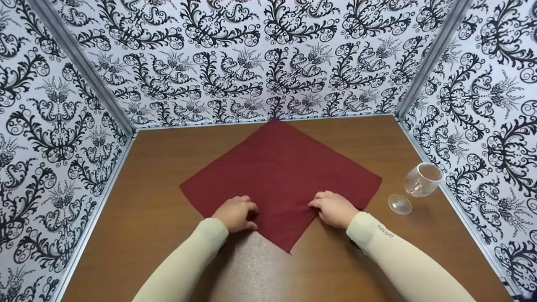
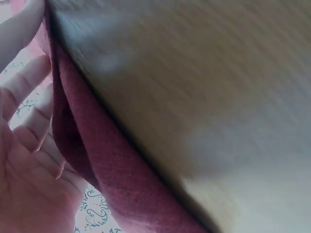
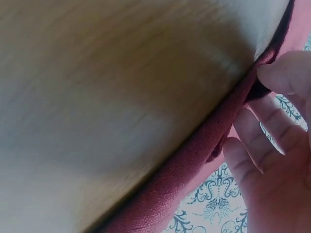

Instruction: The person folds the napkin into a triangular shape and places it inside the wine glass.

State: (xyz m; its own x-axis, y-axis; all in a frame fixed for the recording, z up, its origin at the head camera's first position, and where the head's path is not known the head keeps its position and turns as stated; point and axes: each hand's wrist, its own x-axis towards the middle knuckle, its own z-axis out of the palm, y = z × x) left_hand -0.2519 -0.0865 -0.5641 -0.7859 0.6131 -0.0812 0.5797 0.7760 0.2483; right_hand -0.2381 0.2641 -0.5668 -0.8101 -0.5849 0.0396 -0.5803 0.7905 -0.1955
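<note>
A dark red cloth napkin [image 1: 272, 167] lies spread on the brown table like a diamond, one corner toward me. My left hand [image 1: 235, 213] is over its near left edge, with a gap between thumb and fingers. In the left wrist view those fingers [image 2: 29, 87] are loosely extended beside the raised napkin edge [image 2: 112, 155]. On the near right edge, my right hand [image 1: 333, 208] pinches the fabric, and small creases run from the fingertips. The right wrist view shows the thumb [image 3: 284, 73] against the napkin's rim [image 3: 194, 155], fingers partly behind it.
To the right of the napkin, a clear stemmed glass [image 1: 423, 180] stands upright near the right wall. White panels with black scroll patterns [image 1: 226, 63] enclose the table [image 1: 155, 159] at the back and both sides, with grey metal posts [image 1: 84, 63] at the corners.
</note>
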